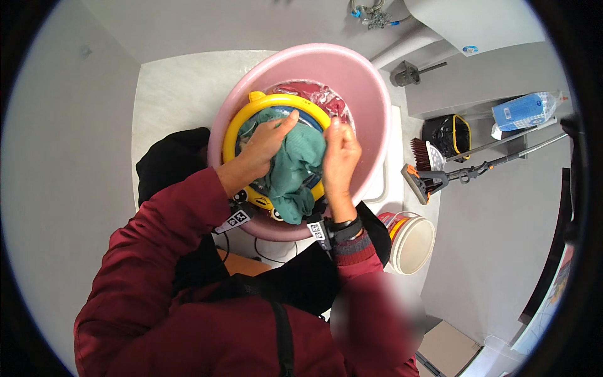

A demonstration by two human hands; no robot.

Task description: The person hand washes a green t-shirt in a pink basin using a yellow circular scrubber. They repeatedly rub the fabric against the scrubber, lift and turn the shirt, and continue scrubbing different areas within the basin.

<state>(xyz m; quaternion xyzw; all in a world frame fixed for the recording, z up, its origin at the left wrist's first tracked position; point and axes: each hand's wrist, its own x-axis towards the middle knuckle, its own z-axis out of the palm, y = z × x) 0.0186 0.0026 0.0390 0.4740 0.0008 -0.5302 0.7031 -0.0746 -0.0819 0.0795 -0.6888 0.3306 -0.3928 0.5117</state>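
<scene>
A large pink plastic tub (372, 94) holds dark red wet cloth (306, 89) in water at its far side. Within the tub sits a yellow-rimmed basin (282, 100) with a cartoon face on its near edge. Wet green cloth (294, 165) lies bunched in this basin and droops over the near rim. My left hand (268, 143) rests against the cloth's left side, thumb raised; whether its fingers grip the cloth is hidden. My right hand (340, 148) is curled at the basin's right rim, beside the cloth; what lies within its fingers cannot be seen.
Right of the tub stand a white bucket (414, 245), a broom (421, 153), a mop (417, 184) and a lined black bin (447, 136). A toilet brush holder (405, 74) is near the wall. A pipe (405, 45) runs behind the tub.
</scene>
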